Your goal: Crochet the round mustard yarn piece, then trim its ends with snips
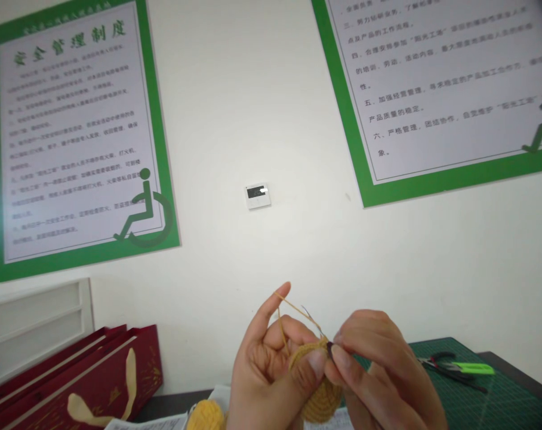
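Observation:
My left hand [271, 364] pinches a mustard-yellow crochet piece [321, 401] between thumb and fingers. Its index finger points up, with a strand of yellow yarn [293, 306] looped over it and running down to the work. In my right hand [382, 364] is a crochet hook [307, 313], gripped by its dark handle. The thin metal shaft points up and left at the edge of the piece, close to the yarn. Both hands are close together, and my fingers partly hide the piece and the hook's handle.
A ball of yellow yarn [206, 415] rests below left of my hands. Dark red gift bags [96, 376] stand at left. A green cutting mat [499, 400] at right carries pliers [450, 365] and a bright green tool [474, 368]. Behind is a white wall with posters [175, 227].

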